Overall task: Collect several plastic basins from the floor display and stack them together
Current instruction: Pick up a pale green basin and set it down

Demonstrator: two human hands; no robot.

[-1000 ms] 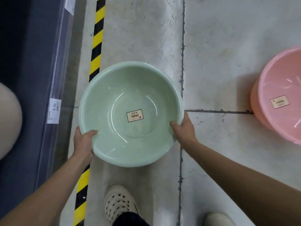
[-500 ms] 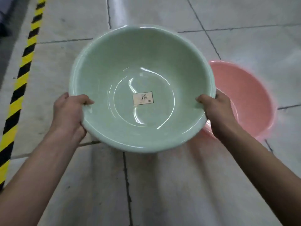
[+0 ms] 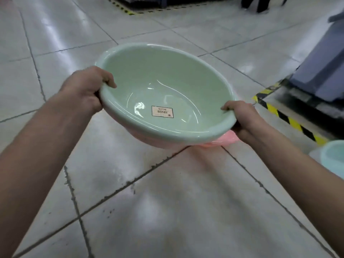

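Note:
A pale green basin (image 3: pixel 163 86) with a small label on its bottom is held in the air in front of me, tilted toward me. It sits nested inside a pink basin (image 3: pixel 226 139), of which only the underside and a bit of rim show below it. My left hand (image 3: pixel 87 90) grips the rim on the left, thumb over the edge. My right hand (image 3: pixel 242 118) grips the rim at the lower right. A light blue basin (image 3: pixel 333 157) stands on the floor at the right edge, partly cut off.
Grey tiled floor (image 3: pixel 167 202) spreads all around. Yellow-black hazard tape (image 3: pixel 286 118) marks the floor at the right beside a grey-blue bin or display base (image 3: pixel 322 69). More tape and a person's legs (image 3: pixel 260 4) show at the far top.
The green basin now sits inside the pink one, and both are lifted off the floor. My view has swung round, bringing a light blue basin into sight at the right.

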